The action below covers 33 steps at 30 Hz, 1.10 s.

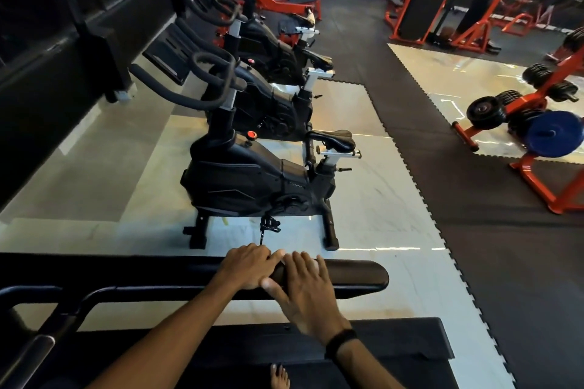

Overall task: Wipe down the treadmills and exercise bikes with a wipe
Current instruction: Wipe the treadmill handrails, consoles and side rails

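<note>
Wipe itself is barely visible: a pale sliver shows between the two hands on the treadmill's right handrail (347,276), probably the wipe (286,255), but too small and blurred to be sure. Left hand (249,267) lies on top of the rail with fingers curled over it, so that grip looks closed on the rail or on the wipe under it; cannot tell which. Right hand (308,290) lies flat on the rail just beside it, fingers spread and straight, pressing, not grasping. Person stands on the treadmill deck (395,344), one bare foot (279,377) at the bottom edge. Risks as I read it: pad end of the rail to the right looks unwiped and is easy to skip; the wipe can bunch under the palm and only smear; bare foot on the belt could slip if it gets damp. Nearest exercise bike (252,180) stands just beyond the rail, two more bikes in a row behind it; none touched. Treadmill console is cut off at the left. Orange weight rack (531,123) stands well apart on the right.
</note>
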Each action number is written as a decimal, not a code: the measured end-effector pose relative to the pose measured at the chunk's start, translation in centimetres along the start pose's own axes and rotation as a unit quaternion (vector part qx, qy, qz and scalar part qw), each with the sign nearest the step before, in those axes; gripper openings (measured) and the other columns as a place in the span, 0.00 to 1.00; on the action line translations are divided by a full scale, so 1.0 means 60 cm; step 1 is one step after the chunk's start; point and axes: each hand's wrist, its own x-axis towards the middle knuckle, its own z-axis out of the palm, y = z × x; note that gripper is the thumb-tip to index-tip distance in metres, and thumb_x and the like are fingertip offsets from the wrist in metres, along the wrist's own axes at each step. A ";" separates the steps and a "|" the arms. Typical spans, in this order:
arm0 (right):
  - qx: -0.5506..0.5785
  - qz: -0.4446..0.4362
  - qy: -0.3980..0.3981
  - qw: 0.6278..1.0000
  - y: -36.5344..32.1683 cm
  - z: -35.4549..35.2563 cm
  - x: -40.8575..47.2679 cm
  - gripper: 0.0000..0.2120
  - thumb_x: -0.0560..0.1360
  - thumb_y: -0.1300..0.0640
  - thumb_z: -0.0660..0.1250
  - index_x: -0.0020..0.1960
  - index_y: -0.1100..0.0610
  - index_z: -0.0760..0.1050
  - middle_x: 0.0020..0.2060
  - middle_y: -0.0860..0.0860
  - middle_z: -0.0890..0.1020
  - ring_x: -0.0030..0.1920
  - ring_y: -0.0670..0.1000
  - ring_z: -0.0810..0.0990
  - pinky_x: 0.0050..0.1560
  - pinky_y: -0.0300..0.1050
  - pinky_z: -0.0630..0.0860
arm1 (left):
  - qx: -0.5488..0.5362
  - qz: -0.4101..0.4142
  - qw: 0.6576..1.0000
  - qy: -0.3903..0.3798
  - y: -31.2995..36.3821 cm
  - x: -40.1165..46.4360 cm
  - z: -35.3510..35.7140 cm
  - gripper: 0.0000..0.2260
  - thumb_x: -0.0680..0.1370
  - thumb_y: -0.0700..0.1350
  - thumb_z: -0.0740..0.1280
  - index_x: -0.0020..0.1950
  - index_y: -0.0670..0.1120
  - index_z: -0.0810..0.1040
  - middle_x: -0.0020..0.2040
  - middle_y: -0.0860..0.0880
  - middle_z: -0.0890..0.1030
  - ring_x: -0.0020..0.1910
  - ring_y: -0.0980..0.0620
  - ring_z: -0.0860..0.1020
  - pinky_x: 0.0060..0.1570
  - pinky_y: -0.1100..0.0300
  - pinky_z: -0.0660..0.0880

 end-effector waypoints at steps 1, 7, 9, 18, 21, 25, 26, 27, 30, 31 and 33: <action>0.010 -0.008 -0.019 1.000 0.000 -0.010 0.010 0.49 0.73 0.25 0.29 0.75 0.55 0.65 0.70 0.51 0.73 0.73 0.54 0.66 0.77 0.59 0.52 | 0.000 0.008 1.000 0.000 -0.002 0.001 0.001 0.22 0.84 0.59 0.46 0.64 0.50 0.73 0.54 0.48 0.79 0.54 0.45 0.76 0.46 0.51 0.67; 0.034 0.038 -0.162 0.985 0.091 -0.042 0.078 0.69 0.54 0.20 0.15 0.72 0.51 0.70 0.60 0.59 0.80 0.61 0.59 0.77 0.69 0.64 0.63 | -0.034 -0.018 0.999 -0.016 -0.003 0.000 -0.003 0.29 0.83 0.64 0.46 0.49 0.45 0.78 0.47 0.47 0.79 0.48 0.47 0.77 0.46 0.52 0.66; 0.020 0.078 -0.188 0.979 0.123 -0.061 0.071 0.60 0.63 0.21 0.21 0.73 0.52 0.68 0.61 0.59 0.80 0.60 0.59 0.78 0.68 0.61 0.64 | -0.033 -0.022 0.999 -0.016 -0.004 -0.002 -0.004 0.30 0.82 0.65 0.47 0.48 0.45 0.79 0.47 0.47 0.79 0.50 0.47 0.77 0.47 0.52 0.66; -0.026 0.113 0.087 0.989 0.099 0.011 -0.051 0.39 0.82 0.33 0.40 0.65 0.60 0.77 0.62 0.58 0.80 0.66 0.63 0.76 0.69 0.60 0.60 | -0.034 -0.028 0.999 0.004 -0.002 -0.003 -0.002 0.29 0.82 0.65 0.47 0.45 0.44 0.77 0.42 0.48 0.76 0.44 0.46 0.75 0.48 0.52 0.67; -0.001 0.090 0.120 0.989 0.029 0.038 -0.056 0.39 0.82 0.32 0.45 0.72 0.62 0.71 0.71 0.59 0.73 0.74 0.61 0.68 0.74 0.61 0.51 | -0.036 -0.031 0.999 0.017 0.001 0.002 0.000 0.29 0.82 0.65 0.49 0.45 0.44 0.78 0.43 0.47 0.78 0.45 0.45 0.75 0.47 0.52 0.66; 0.020 0.022 0.067 0.997 -0.019 0.011 -0.014 0.40 0.80 0.29 0.36 0.70 0.54 0.70 0.66 0.50 0.75 0.70 0.54 0.70 0.75 0.56 0.55 | -0.006 -0.006 1.000 0.010 -0.006 0.005 0.003 0.25 0.83 0.62 0.48 0.55 0.49 0.79 0.50 0.49 0.81 0.51 0.47 0.77 0.45 0.53 0.67; 0.009 0.009 0.041 0.999 -0.013 0.002 0.003 0.43 0.77 0.28 0.30 0.69 0.53 0.70 0.64 0.49 0.76 0.68 0.54 0.71 0.74 0.57 0.57 | -0.005 0.000 1.000 0.002 -0.006 0.006 0.004 0.24 0.83 0.61 0.47 0.58 0.49 0.79 0.51 0.49 0.80 0.52 0.47 0.77 0.46 0.53 0.68; 0.007 0.005 0.012 1.000 -0.002 -0.009 0.021 0.48 0.74 0.27 0.25 0.67 0.53 0.71 0.62 0.49 0.78 0.66 0.54 0.72 0.74 0.59 0.59 | -0.013 -0.002 1.000 -0.003 -0.008 0.007 0.003 0.24 0.84 0.61 0.47 0.57 0.49 0.78 0.51 0.48 0.80 0.52 0.46 0.78 0.46 0.52 0.69; 0.010 0.035 -0.109 0.993 0.053 -0.038 0.061 0.47 0.74 0.28 0.26 0.68 0.53 0.71 0.61 0.56 0.80 0.63 0.58 0.76 0.71 0.62 0.61 | -0.034 -0.022 0.999 -0.009 -0.007 0.003 -0.001 0.28 0.83 0.63 0.46 0.52 0.46 0.79 0.49 0.46 0.81 0.50 0.46 0.78 0.47 0.52 0.69; 0.000 0.054 -0.141 0.988 0.076 -0.046 0.068 0.41 0.78 0.31 0.32 0.72 0.53 0.68 0.61 0.58 0.80 0.62 0.58 0.77 0.69 0.61 0.63 | -0.034 -0.025 0.999 -0.008 -0.007 0.003 -0.001 0.29 0.83 0.63 0.46 0.53 0.45 0.80 0.50 0.46 0.81 0.51 0.46 0.78 0.47 0.52 0.68; 0.011 0.095 -0.155 0.983 0.124 -0.063 0.063 0.45 0.74 0.27 0.29 0.73 0.48 0.68 0.60 0.59 0.80 0.59 0.59 0.78 0.65 0.58 0.66 | -0.035 -0.028 0.999 -0.013 -0.006 -0.001 -0.004 0.29 0.83 0.63 0.47 0.56 0.46 0.81 0.54 0.45 0.81 0.54 0.45 0.78 0.48 0.53 0.67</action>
